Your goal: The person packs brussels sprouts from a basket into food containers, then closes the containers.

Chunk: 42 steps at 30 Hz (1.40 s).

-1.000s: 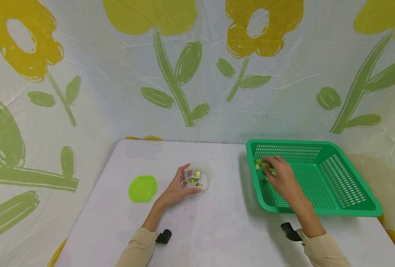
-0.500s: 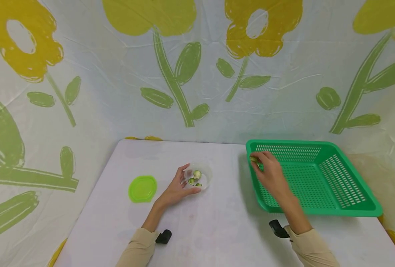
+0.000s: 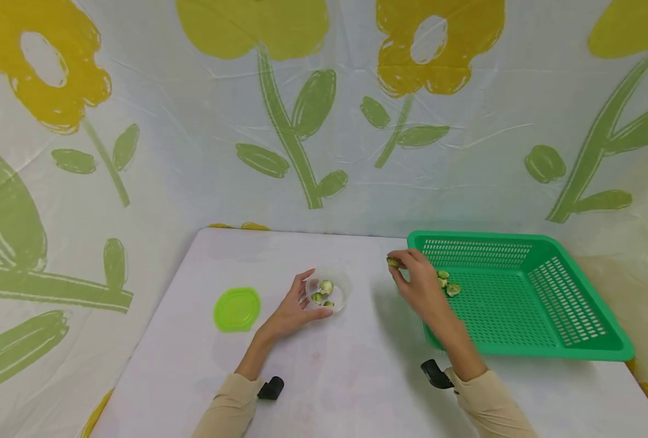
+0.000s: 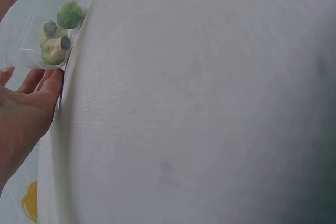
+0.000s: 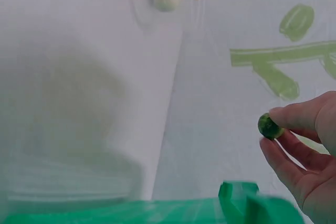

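Note:
My left hand point(image 3: 290, 314) holds a clear round plastic container point(image 3: 344, 297), fingers on its far side and thumb on its near side. Three Brussels sprouts point(image 3: 326, 287) lie inside it, seen through the wall in the left wrist view as well. Between thumb and fingertips, my right hand point(image 3: 423, 291) pinches another Brussels sprout point(image 3: 393, 263) in the air, just left of the green basket point(image 3: 570, 351). In the right wrist view this small green sprout point(image 5: 269, 127) shows clearly. A few more sprouts point(image 3: 452, 289) sit at the basket's left end, partly hidden by the right hand.
A bright green lid point(image 3: 237, 309) lies flat on the white table point(image 3: 324, 383), left of the container. The perforated basket takes up the table's right side. A flower-patterned cloth point(image 3: 203, 140) hangs behind and at the sides.
My right hand has lifted a Brussels sprout from the basket and carried it left over the rim. The left hand and container have stayed in place.

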### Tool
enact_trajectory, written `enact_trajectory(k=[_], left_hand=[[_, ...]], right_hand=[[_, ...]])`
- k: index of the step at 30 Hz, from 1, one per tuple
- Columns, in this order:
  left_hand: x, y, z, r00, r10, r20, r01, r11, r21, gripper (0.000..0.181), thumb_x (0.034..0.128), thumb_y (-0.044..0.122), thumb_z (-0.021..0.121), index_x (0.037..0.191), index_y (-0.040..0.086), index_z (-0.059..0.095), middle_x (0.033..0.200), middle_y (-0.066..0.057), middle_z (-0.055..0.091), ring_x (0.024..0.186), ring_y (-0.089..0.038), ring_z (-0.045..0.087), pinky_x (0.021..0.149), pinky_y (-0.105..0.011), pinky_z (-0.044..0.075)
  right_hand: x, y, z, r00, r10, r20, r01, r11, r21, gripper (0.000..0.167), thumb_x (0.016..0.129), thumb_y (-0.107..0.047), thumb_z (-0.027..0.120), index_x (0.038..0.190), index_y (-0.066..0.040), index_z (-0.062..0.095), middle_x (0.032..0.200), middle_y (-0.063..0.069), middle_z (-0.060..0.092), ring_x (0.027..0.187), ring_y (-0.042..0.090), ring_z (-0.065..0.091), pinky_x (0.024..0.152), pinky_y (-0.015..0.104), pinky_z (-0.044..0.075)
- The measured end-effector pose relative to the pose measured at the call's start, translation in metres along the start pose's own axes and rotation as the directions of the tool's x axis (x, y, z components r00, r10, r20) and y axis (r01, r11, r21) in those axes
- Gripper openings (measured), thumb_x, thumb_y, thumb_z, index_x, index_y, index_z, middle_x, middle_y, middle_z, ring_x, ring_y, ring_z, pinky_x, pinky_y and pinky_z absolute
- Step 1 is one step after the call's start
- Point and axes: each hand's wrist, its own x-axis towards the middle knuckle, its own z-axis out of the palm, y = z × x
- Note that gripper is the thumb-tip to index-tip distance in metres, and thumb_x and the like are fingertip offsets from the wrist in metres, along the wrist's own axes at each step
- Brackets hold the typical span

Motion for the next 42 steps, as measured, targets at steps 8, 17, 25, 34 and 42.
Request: enact_trajectory(k=[8, 17, 25, 34, 42], left_hand=[[0.001, -0.003, -0.001, 1.000, 0.007, 0.001, -0.007, 1.000, -0.002, 0.105, 0.0830, 0.024, 0.089, 0.163, 0.022, 0.021, 0.161, -0.014, 0.030, 0.152, -0.027, 0.027, 0.123, -0.045, 0.027], [0.002, -0.005, -0.001, 1.000, -0.005, -0.016, 0.005, 1.000, 0.018, 0.105, 0.0821, 0.029, 0.090, 0.162, 0.023, 0.022, 0.163, -0.013, 0.029, 0.153, -0.028, 0.025, 0.122, -0.047, 0.028], [0.001, -0.001, 0.000, 1.000, 0.002, -0.007, -0.002, 1.000, 0.008, 0.105, 0.0826, 0.029, 0.090, 0.162, 0.023, 0.021, 0.163, -0.013, 0.028, 0.153, -0.028, 0.026, 0.123, -0.046, 0.028], [0.001, -0.001, 0.001, 0.999, 0.033, 0.008, -0.032, 0.999, -0.028, 0.104, 0.0847, 0.021, 0.088, 0.162, 0.019, 0.019, 0.157, -0.011, 0.038, 0.145, -0.026, 0.039, 0.121, -0.044, 0.032], [0.002, -0.003, 0.000, 1.000, 0.021, 0.004, -0.021, 1.000, -0.014, 0.105, 0.0838, 0.023, 0.089, 0.162, 0.021, 0.020, 0.159, -0.012, 0.034, 0.149, -0.026, 0.034, 0.122, -0.044, 0.030]], right_hand=[[0.005, -0.008, 0.019, 0.999, -0.005, 0.044, 0.004, 1.000, 0.024, 0.027, 0.085, 0.012, 0.077, 0.110, 0.004, 0.070, 0.103, 0.018, 0.065, 0.091, 0.032, 0.067, 0.078, 0.045, 0.061], [0.010, -0.018, 0.038, 0.997, -0.015, 0.080, 0.011, 0.999, 0.045, 0.025, 0.086, 0.010, 0.077, 0.109, 0.003, 0.071, 0.100, 0.016, 0.066, 0.089, 0.029, 0.067, 0.079, 0.042, 0.061], [0.011, -0.023, 0.058, 0.994, -0.034, 0.101, 0.026, 0.997, 0.079, 0.022, 0.086, 0.010, 0.077, 0.107, 0.004, 0.071, 0.099, 0.015, 0.065, 0.089, 0.029, 0.066, 0.078, 0.043, 0.061], [0.011, -0.028, 0.075, 0.988, -0.054, 0.146, 0.040, 0.994, 0.099, 0.023, 0.086, 0.010, 0.078, 0.106, 0.002, 0.071, 0.100, 0.013, 0.066, 0.090, 0.027, 0.066, 0.074, 0.039, 0.061], [0.008, -0.031, 0.088, 0.981, -0.098, 0.170, 0.080, 0.991, 0.110, 0.025, 0.082, 0.013, 0.079, 0.104, 0.005, 0.070, 0.098, 0.013, 0.065, 0.087, 0.027, 0.065, 0.073, 0.037, 0.059]])
